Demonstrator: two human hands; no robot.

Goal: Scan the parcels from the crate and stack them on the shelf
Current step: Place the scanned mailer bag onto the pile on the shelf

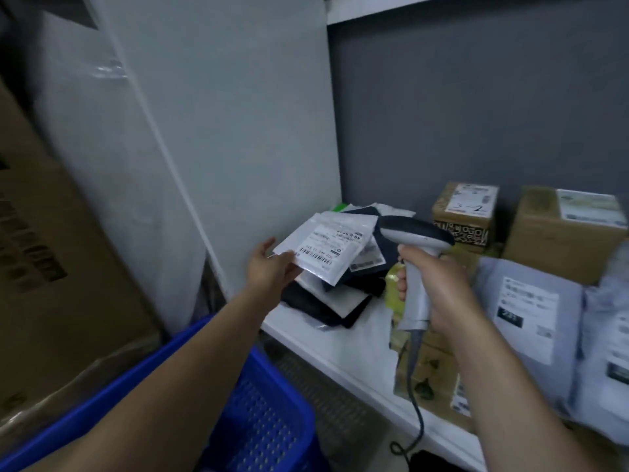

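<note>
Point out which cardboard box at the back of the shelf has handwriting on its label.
The smaller patterned box, left of the larger plain box; its label shows handwritten 3-2.

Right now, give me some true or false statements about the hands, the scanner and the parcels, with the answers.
The right hand grips the barcode scanner by its handle. True.
The left hand holds a cardboard box. False: it pinches a white mailer, label facing up.
The blue crate sits on the shelf. False: it stands lower, in front of the shelf.
Cardboard boxes stand at the back of the shelf. True.
</note>
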